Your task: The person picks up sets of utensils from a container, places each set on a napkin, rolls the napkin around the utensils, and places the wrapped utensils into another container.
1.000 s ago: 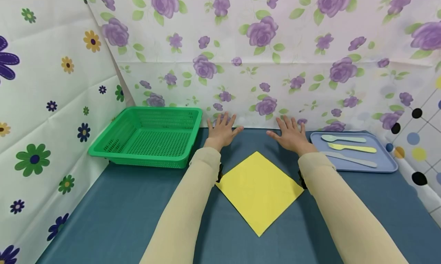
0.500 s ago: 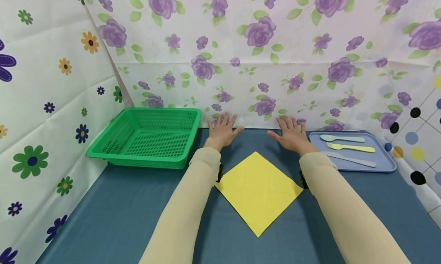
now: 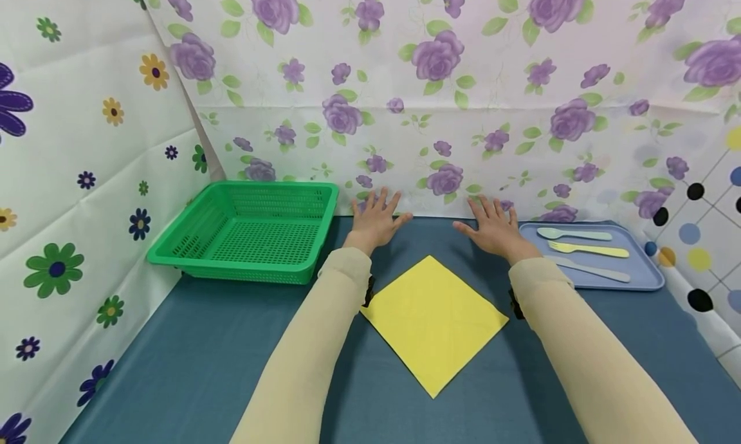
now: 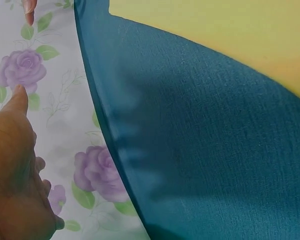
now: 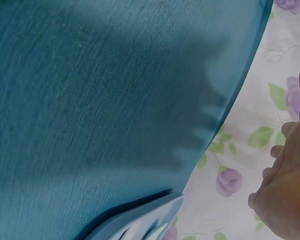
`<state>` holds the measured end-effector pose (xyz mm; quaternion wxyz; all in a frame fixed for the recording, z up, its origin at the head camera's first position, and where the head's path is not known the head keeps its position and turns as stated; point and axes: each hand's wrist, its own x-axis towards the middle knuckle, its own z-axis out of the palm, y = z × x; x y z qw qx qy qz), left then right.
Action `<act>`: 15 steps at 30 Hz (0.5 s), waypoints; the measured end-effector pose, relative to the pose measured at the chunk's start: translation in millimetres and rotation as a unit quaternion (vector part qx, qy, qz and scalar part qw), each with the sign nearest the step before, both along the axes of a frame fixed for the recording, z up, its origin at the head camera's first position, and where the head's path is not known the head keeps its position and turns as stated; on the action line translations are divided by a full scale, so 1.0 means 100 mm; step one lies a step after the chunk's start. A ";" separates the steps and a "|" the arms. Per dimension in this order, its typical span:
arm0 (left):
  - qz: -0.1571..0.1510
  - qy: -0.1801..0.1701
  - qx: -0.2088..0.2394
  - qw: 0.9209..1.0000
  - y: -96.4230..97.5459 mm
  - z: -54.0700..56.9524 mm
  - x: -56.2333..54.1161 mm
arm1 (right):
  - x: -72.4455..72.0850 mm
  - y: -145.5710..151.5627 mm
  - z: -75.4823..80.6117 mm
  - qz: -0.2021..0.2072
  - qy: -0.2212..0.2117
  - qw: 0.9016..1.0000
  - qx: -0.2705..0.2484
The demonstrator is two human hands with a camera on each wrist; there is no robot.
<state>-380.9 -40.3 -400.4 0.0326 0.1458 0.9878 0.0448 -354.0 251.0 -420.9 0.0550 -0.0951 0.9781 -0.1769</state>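
Note:
In the head view a yellow square cloth (image 3: 434,325) lies flat on the blue tabletop, turned with one corner toward the person. Beyond its far corner, my left hand (image 3: 373,224) is held with fingers spread, near the green basket's right side. My right hand (image 3: 493,228) is likewise spread, just left of the blue tray (image 3: 651,278). Neither hand holds anything. Both wrist views show the hands raised over the table, casting finger shadows on it; the left hand (image 4: 15,175) and the right hand (image 5: 285,175) appear against the floral backdrop.
A green perforated basket (image 3: 243,271) stands at the back left. On the tray lie a pale spoon (image 3: 573,233), a yellow fork (image 3: 590,248) and a pale knife (image 3: 590,268). A floral sheet (image 3: 399,129) hangs along the table's back edge; patterned sheets flank both sides.
My right hand has shifted slightly to the right, and the left barely so. Both keep their fingers spread; the cloth, basket and tray stay in place.

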 end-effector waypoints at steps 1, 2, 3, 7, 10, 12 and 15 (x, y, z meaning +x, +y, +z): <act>-0.002 0.001 -0.001 1.000 -0.01 0.00 0.00 | 0.00 0.01 0.00 0.002 -0.001 1.000 -0.001; -0.003 0.000 -0.001 1.000 -0.01 0.00 0.01 | 0.00 0.01 -0.01 0.004 -0.001 1.000 -0.001; -0.004 0.000 -0.002 1.000 -0.02 0.00 0.01 | 0.00 0.02 -0.01 0.006 0.000 1.000 -0.001; -0.011 -0.001 -0.003 1.000 -0.05 0.01 0.03 | 0.01 0.04 0.00 0.013 0.005 1.000 0.003; -0.015 0.001 -0.001 1.000 -0.08 0.03 0.06 | 0.03 0.06 0.02 0.019 0.009 1.000 0.008; -0.017 0.004 0.004 1.000 -0.10 0.04 0.09 | 0.05 0.08 0.05 0.024 0.013 1.000 0.005; -0.024 0.015 0.015 0.999 -0.12 0.07 0.15 | 0.09 0.11 0.07 0.031 0.016 0.999 -0.004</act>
